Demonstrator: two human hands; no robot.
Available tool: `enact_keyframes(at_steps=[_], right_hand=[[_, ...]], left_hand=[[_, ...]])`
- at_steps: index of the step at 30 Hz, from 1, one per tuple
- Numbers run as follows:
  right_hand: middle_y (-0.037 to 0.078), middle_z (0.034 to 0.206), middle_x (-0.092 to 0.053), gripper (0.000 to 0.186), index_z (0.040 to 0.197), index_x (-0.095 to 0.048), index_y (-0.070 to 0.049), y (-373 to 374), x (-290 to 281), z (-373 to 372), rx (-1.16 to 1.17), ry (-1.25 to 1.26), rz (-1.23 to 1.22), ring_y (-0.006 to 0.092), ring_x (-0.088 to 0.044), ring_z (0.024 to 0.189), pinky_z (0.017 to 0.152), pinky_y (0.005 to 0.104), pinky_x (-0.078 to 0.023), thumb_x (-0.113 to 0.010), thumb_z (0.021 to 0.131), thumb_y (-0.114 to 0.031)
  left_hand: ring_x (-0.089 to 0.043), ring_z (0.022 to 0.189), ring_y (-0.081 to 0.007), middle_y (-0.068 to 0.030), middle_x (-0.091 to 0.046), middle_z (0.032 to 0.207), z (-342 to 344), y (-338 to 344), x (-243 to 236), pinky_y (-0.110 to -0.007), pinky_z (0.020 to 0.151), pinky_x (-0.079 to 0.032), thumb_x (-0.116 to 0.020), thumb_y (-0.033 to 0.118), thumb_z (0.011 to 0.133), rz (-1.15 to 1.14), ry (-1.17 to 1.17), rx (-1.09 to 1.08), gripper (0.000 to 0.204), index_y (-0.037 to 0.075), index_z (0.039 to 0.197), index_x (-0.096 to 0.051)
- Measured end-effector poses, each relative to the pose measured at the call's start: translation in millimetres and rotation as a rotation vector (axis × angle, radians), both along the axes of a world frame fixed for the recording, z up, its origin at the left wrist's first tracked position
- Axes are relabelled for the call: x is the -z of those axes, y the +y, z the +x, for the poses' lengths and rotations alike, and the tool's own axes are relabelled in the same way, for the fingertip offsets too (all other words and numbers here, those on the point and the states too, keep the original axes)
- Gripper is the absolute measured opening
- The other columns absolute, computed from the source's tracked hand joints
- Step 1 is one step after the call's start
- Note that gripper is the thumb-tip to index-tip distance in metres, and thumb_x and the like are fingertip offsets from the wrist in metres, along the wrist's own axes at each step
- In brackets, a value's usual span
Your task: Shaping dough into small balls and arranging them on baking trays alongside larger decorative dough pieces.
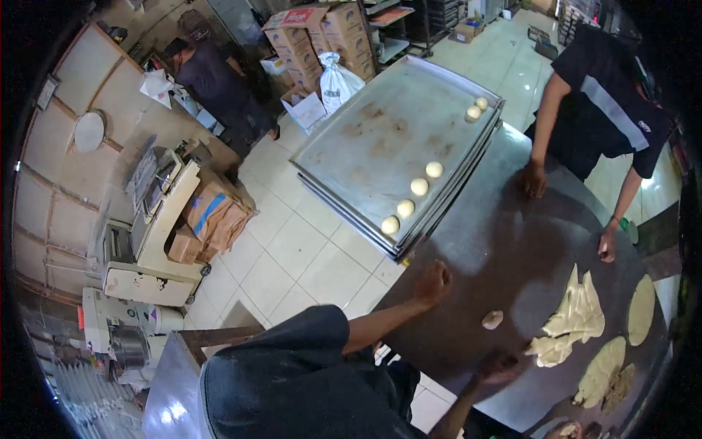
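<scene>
- Head view, position: I locate the small, pale, rounded dough lump [492, 320] on the dark, smooth, metal-looking surface [439, 336], between my left hand [435, 283] and right hand [501, 368], touching neither.
- Head view, fingers: the left fingers look curled inward; I cannot tell whether they enclose anything. The right fingers are dark and blurred; I cannot tell their state.
- Head view, hazards: the lump could stick or smear if I press it against the bare surface. A careless rightward sweep of my right hand could fold or tear the ragged, creamy-yellow dough sheet [578, 311]. The co-worker's hand [607, 243] near that sheet presents a collision risk.
- Head view, materials: the sheet is creased and soft-looking, with pointed lobes; the thin, pale-yellow oval dough piece [641, 309] lies flatter. Smooth, cream-coloured dough balls [420, 186] sit on the stained grey metal tray [351, 154].
</scene>
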State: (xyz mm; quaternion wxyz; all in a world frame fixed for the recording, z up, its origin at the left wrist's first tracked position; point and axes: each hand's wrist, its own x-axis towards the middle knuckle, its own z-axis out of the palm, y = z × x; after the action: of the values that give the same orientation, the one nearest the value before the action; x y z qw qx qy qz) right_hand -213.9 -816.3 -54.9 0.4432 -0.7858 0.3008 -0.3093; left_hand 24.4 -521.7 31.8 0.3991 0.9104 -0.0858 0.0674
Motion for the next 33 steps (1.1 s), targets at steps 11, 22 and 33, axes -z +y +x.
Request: enact_keyframes(at_steps=[11,22,33], right_hand=[[0.021,0.121,-0.065,0.041,0.122,-0.064,0.001,-2,0,-19,0.324,0.588,-0.885,0.034,-0.06,0.114,0.103,0.0497,-0.046,-0.059,0.099,-0.032],[0.019,0.115,-0.062,0.037,0.122,-0.06,0.002,27,-53,30,0.289,0.184,-0.285,0.031,-0.064,0.103,0.097,0.0453,-0.051,-0.07,0.09,-0.012],[0.012,0.124,-0.059,0.067,0.137,-0.051,-0.006,72,-156,18,-0.049,0.087,0.167,0.0242,-0.061,0.108,0.093,0.0357,-0.053,-0.087,0.081,-0.018]], left_hand=[[-0.055,0.087,-0.0393,-0.0189,-0.056,0.094,-29,5,-18,-0.05,0.076,-0.043,-0.062,0.01,0.088,-0.091,-0.077,0.058,0.014,0.004,0.096,-0.052],[-0.059,0.107,-0.0363,-0.0161,-0.06,0.107,-39,-8,-35,-0.045,0.096,-0.046,-0.07,0.017,0.09,-0.053,0.036,0.006,0.028,0.003,0.11,-0.058],[-0.059,0.113,-0.0292,-0.016,-0.058,0.121,-114,26,-44,-0.04,0.097,-0.05,-0.085,0.029,0.084,-0.139,0.267,-0.001,0.057,0.001,0.126,-0.057]])
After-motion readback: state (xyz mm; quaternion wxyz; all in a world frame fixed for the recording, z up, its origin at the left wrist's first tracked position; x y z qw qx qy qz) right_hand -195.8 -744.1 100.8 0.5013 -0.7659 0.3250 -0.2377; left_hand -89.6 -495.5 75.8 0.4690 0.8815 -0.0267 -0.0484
